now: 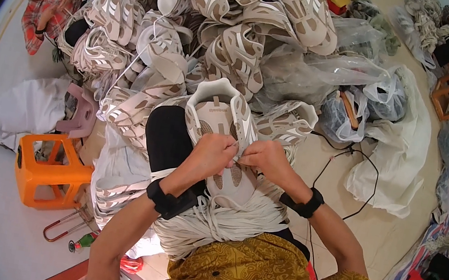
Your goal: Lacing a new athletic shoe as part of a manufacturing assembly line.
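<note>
Watching for a roll comes first: the shoe (pixel 219 118) lies at the far edge of your lap, beside your black-covered left knee (pixel 165 136), its toe toward you against the bundle of pale laces (pixel 222 225), and an uneven pull from either side could twist it. Your left hand (pixel 213 153) and right hand (pixel 268 158) both have the grip closed in a pinch over the shoe's front; whether on a lace or its edge, you cannot tell here. If the pinch is shallow, something thin could slip out. Loose strands crowding the toe may snag, and the black cable (pixel 377 177) on the floor, beyond your lap's right edge, could catch a foot.

Your fingers cover the middle of the eyelet rows; the sole and its support are hidden, lace ends are hard to follow, and the shoe pile (pixel 232 58) is cut off at the top.
</note>
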Motion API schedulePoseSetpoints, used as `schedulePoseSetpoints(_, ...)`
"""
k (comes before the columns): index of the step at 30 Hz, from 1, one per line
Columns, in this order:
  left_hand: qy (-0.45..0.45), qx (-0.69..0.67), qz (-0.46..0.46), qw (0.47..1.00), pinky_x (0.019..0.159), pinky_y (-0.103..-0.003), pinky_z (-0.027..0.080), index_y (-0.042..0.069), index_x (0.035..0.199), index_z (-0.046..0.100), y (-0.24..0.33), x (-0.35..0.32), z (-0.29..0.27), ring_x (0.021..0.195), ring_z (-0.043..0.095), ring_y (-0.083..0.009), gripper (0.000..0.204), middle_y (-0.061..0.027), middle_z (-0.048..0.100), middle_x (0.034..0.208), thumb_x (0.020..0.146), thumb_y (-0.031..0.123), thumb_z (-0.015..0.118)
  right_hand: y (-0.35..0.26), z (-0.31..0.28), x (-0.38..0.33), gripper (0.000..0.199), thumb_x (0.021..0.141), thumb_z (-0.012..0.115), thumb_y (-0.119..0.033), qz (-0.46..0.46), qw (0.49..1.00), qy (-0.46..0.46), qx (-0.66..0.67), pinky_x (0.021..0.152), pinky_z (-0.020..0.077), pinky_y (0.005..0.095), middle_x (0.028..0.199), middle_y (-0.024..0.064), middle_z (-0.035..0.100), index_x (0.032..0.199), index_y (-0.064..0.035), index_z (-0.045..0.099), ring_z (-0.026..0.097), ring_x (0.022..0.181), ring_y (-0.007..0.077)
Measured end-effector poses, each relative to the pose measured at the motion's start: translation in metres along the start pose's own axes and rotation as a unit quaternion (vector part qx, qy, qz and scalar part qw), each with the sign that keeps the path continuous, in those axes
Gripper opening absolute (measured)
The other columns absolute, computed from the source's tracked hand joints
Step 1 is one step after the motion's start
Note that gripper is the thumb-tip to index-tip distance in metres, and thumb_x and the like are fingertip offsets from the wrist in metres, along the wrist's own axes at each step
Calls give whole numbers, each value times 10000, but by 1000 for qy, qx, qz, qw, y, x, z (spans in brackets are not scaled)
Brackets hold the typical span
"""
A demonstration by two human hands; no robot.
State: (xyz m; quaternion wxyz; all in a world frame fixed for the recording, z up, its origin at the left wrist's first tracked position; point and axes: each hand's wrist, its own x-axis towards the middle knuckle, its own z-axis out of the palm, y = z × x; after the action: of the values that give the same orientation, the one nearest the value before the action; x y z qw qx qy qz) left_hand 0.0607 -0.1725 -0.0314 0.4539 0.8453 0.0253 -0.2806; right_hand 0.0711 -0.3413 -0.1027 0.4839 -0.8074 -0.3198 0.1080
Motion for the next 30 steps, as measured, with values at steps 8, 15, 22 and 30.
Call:
schedulePoseSetpoints(8, -36, -6, 17, 999, 407, -220, 400, -17, 715, 525, 2, -3, -3, 421, 485, -74, 181, -24, 531, 560, 819, 94, 427, -14, -3, 1, 197, 622, 661, -153, -4, 996, 81, -29, 515, 448, 320, 697, 104, 592, 776, -42, 608, 580, 597, 256)
schedulePoseSetpoints(15, -63, -12, -5, 998, 414, -225, 423, -22, 806, 563, 1, 0, -7, 436, 527, -101, 202, -35, 537, 580, 820, 68, 383, -21, -23, 23, 210, 621, 663, -181, -71, 966, -51, -244, 477, 450, 349, 607, 87, 575, 762, -69, 554, 588, 560, 259)
schedulePoseSetpoints(22, -58, 50, 1, 997, 382, -294, 456, -95, 756, 528, 8, 10, -5, 397, 565, -190, 220, -100, 544, 561, 806, 60, 380, -13, -23, 20, 187, 632, 651, -214, -217, 930, -2, -295, 437, 422, 343, 537, 62, 531, 681, -79, 532, 560, 486, 231)
schedulePoseSetpoints(30, -179, 40, -86, 979, 326, -274, 444, -99, 744, 512, 18, 26, -19, 415, 580, -200, 222, -95, 538, 567, 826, 84, 419, -15, -26, 16, 127, 651, 588, -179, -262, 913, 59, -307, 443, 432, 315, 515, 39, 501, 616, -88, 507, 559, 477, 200)
